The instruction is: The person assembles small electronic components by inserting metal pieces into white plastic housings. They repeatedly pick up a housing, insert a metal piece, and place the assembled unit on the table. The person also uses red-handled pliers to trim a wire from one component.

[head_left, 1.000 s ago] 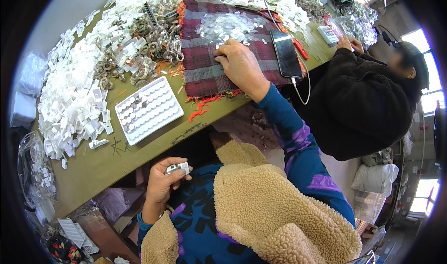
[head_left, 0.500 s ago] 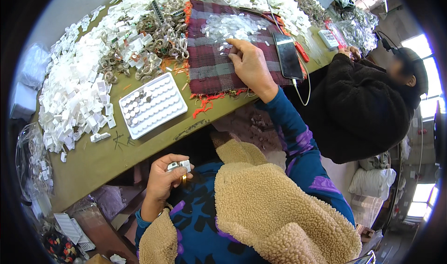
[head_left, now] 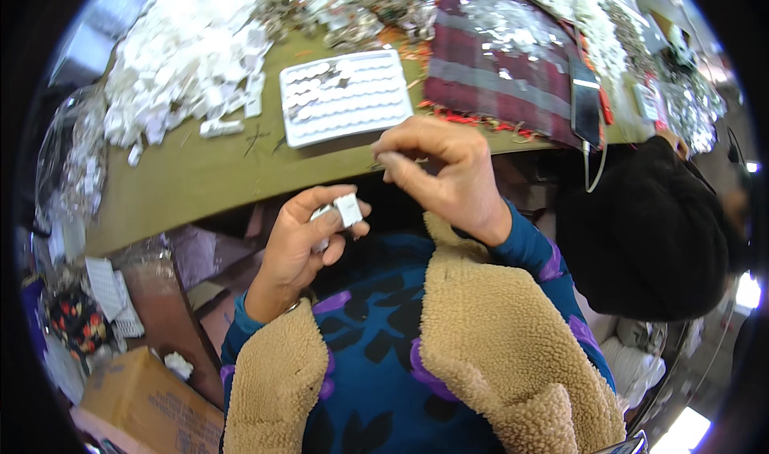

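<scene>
My left hand [head_left: 300,242] is gripping a small white plastic piece [head_left: 348,210] just off the desk [head_left: 192,178]; right hand [head_left: 452,174] half curled, can't tell if it's pinching anything. Looks unfinished imo, huge heap of white pieces [head_left: 192,70] left.

Olive-green surface [head_left: 184,186] runs from 9 through 12 to about 2 o'clock, brightly lit. Brown panel [head_left: 170,306] below it at 8; cardboard box [head_left: 152,402] between 7 and 8. White sack [head_left: 633,370] at 4. Bright window [head_left: 681,436] at 4, near rim; smaller bright patch [head_left: 746,291] between 3 and 4. Right side dim, blurred.
</scene>
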A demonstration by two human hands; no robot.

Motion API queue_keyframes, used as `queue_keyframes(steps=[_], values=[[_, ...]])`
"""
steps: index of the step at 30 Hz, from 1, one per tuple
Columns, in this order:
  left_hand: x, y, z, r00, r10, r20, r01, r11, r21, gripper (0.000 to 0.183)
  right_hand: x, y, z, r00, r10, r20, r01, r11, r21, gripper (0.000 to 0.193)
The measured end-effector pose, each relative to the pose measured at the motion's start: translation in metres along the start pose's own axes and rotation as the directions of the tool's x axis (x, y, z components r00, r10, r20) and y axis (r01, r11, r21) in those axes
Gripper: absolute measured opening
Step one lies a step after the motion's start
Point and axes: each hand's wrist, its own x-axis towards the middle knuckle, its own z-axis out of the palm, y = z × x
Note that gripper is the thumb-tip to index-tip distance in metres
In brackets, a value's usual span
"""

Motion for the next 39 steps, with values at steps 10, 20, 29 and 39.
queue_keyframes(steps=[10,20,29,39], values=[[-0.004,-0.002,-0.006,0.977,0.207,0.049,-0.192,0.957,-0.217,0.032,-0.013,0.005,0.064,1.000,0.001,-0.010,0.002,0.971,0.241,0.013],[-0.008,0.004,-0.009,0.990,0.137,-0.039,-0.142,0.969,-0.202,0.029,-0.013,0.012,0.070,0.999,0.033,0.001,-0.032,0.988,0.149,0.008],[-0.010,0.006,0.006,0.981,0.149,-0.123,-0.173,0.960,-0.221,0.019,-0.011,-0.002,0.082,0.997,-0.078,0.020,0.077,0.997,0.025,0.007],[-0.024,0.003,0.004,0.930,0.301,-0.213,-0.343,0.919,-0.197,0.025,-0.010,0.003,0.102,1.000,0.009,0.028,-0.015,0.977,0.215,0.006]])
